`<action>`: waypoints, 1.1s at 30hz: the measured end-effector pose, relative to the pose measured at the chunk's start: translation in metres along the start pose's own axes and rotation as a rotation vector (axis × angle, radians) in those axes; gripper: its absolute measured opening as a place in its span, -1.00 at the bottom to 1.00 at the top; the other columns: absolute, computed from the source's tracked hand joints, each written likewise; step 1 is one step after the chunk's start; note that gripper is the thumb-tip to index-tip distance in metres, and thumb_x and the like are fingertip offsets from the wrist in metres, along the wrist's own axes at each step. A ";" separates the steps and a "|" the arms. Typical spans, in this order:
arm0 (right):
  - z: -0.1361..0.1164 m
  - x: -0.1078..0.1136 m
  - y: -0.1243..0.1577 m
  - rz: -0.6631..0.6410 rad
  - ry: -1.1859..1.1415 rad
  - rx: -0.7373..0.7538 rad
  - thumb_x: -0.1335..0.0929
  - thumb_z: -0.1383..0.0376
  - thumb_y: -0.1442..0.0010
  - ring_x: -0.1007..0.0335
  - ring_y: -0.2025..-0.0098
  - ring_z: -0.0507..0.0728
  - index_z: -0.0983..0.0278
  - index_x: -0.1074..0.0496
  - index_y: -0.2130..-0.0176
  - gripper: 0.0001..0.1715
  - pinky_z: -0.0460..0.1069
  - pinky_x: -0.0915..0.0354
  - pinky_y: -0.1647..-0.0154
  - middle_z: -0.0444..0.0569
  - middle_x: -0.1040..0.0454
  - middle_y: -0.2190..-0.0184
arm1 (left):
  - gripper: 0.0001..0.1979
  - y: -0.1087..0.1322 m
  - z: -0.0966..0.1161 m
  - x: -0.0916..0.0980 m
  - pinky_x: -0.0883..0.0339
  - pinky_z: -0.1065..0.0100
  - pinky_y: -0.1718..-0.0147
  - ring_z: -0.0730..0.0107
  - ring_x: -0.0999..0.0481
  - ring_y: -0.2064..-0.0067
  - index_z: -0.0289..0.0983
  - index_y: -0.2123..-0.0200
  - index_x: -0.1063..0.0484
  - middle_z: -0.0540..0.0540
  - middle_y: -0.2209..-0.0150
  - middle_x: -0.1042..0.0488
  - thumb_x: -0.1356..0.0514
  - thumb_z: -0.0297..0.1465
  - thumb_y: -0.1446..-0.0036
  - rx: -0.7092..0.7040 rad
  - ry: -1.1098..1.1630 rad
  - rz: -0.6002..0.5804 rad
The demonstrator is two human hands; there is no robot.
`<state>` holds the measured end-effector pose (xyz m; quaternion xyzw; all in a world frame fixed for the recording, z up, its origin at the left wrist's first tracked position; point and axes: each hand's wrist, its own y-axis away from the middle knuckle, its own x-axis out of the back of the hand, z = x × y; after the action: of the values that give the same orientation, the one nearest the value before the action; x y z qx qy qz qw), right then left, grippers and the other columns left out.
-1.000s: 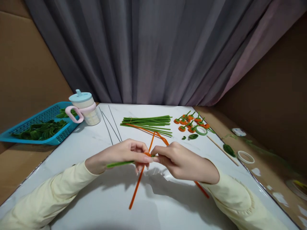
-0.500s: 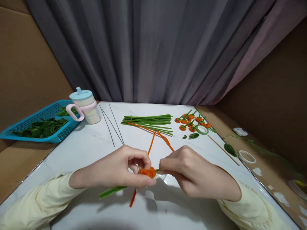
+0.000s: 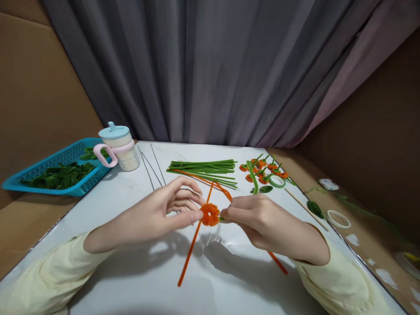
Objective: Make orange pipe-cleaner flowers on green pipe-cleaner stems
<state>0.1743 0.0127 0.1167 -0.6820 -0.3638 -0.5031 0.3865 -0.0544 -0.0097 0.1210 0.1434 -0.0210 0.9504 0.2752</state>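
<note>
A small fuzzy orange pipe-cleaner ring [image 3: 210, 215] is between my hands, its ribbed coils and central hole facing me. My left hand [image 3: 173, 208] steadies its left edge with the thumb and a fingertip, the other fingers loosely curled. At the ring's right edge, my right hand [image 3: 259, 218] pinches a green pipe cleaner [image 3: 252, 177], whose long end sticks up beyond the knuckles. Fingers hide where green meets orange. Loose orange pipe cleaners [image 3: 189, 254] lie on the table below and behind the hands.
Behind lie a bundle of green pipe cleaners [image 3: 210, 166] and several small orange pieces with green stems [image 3: 262, 168]. A tape roll [image 3: 277, 181] and wooden stick [image 3: 305, 209] are to the right. Left are thin wires [image 3: 154, 167], a lidded cup [image 3: 120, 148] and a blue basket [image 3: 78, 189].
The orange ring has risen and turned to show its hole. The green end swung from below my left hand to above my right. My left fingers have loosened and spread.
</note>
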 end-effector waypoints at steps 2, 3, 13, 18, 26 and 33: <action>-0.002 -0.002 0.000 -0.006 0.065 0.006 -0.12 0.58 -0.13 -0.15 0.51 0.02 0.34 -0.40 0.31 -0.64 -0.08 -0.01 0.49 -0.05 -0.31 0.56 | -0.73 -0.006 0.000 0.004 -0.32 0.38 0.24 0.36 -0.48 0.19 -0.26 0.10 -0.21 -0.09 0.20 -0.49 -0.14 -0.37 -0.13 0.128 0.102 -0.094; -0.003 -0.002 0.000 -0.016 0.085 0.009 -0.12 0.59 -0.12 -0.15 0.51 0.03 0.33 -0.40 0.30 -0.64 -0.08 -0.01 0.48 -0.06 -0.31 0.56 | -0.72 -0.009 -0.002 0.005 -0.32 0.38 0.23 0.37 -0.48 0.20 -0.26 0.09 -0.23 -0.08 0.23 -0.51 -0.15 -0.38 -0.12 0.175 0.115 -0.126; -0.008 -0.017 -0.009 -0.014 0.204 0.067 -0.16 0.60 0.03 -0.07 0.53 0.03 0.31 -0.33 0.44 -0.72 -0.04 0.11 0.50 -0.10 -0.29 0.59 | -0.87 -0.020 -0.025 -0.015 -0.27 0.47 0.44 0.50 -0.41 0.48 -0.32 0.40 -0.37 0.02 0.48 -0.42 -0.03 -0.46 -0.04 0.202 -0.003 -0.108; -0.012 -0.025 -0.010 0.012 0.250 0.042 -0.16 0.57 0.11 -0.07 0.55 0.03 0.30 -0.29 0.49 -0.75 -0.01 0.15 0.53 -0.11 -0.28 0.60 | -0.88 -0.017 -0.029 -0.023 -0.04 0.51 0.56 0.55 -0.22 0.54 -0.29 0.52 -0.27 0.08 0.59 -0.27 0.01 -0.51 0.01 0.058 -0.339 0.050; -0.018 -0.036 -0.012 0.058 0.302 0.002 -0.18 0.53 0.19 -0.12 0.59 0.04 0.29 -0.27 0.49 -0.78 -0.01 0.22 0.56 -0.11 -0.31 0.62 | -0.88 -0.012 -0.037 -0.030 0.04 0.49 0.58 0.57 -0.10 0.59 -0.27 0.56 -0.16 0.10 0.63 -0.16 0.03 -0.54 0.03 -0.106 -0.573 0.122; -0.009 -0.049 -0.019 0.050 0.336 -0.132 -0.19 0.56 0.13 -0.15 0.58 0.04 0.30 -0.30 0.46 -0.76 -0.01 0.21 0.55 -0.10 -0.34 0.62 | -0.84 -0.027 -0.060 -0.035 -0.04 0.44 0.51 0.49 -0.21 0.54 -0.27 0.49 -0.16 0.04 0.56 -0.23 0.12 -0.53 -0.08 -0.233 -0.695 0.250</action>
<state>0.1426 0.0074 0.0738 -0.6212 -0.2433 -0.6227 0.4088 -0.0276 0.0028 0.0524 0.4209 -0.2383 0.8626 0.1479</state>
